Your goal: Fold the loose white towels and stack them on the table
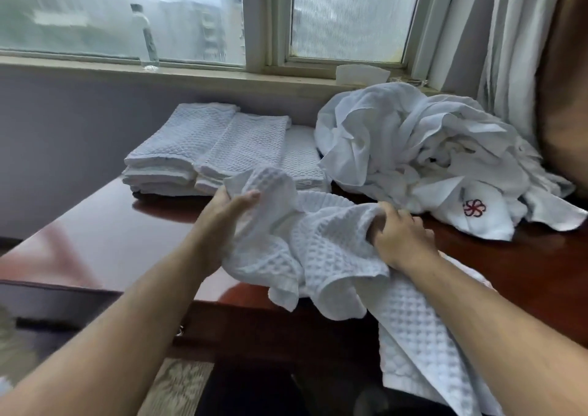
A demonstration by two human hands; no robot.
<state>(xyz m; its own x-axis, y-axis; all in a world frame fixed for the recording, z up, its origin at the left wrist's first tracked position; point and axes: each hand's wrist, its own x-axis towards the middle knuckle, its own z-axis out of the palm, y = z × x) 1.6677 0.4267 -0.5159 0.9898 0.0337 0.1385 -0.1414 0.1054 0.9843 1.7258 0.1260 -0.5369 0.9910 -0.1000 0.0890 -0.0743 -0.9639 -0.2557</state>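
Note:
A crumpled white waffle-weave towel hangs between my two hands over the front edge of the dark red wooden table. My left hand grips its upper left edge, thumb out. My right hand clutches a bunch of the same towel at its right side. The towel's lower part drapes down past the table edge under my right forearm. Folded waffle towels lie in neat stacks at the back of the table. A heap of loose white towels sits at the back right, one with a red flower emblem.
A window sill runs behind the table with a clear plastic bottle and a white paper cup on it. Curtains hang at the right. Patterned carpet shows below the table's front edge.

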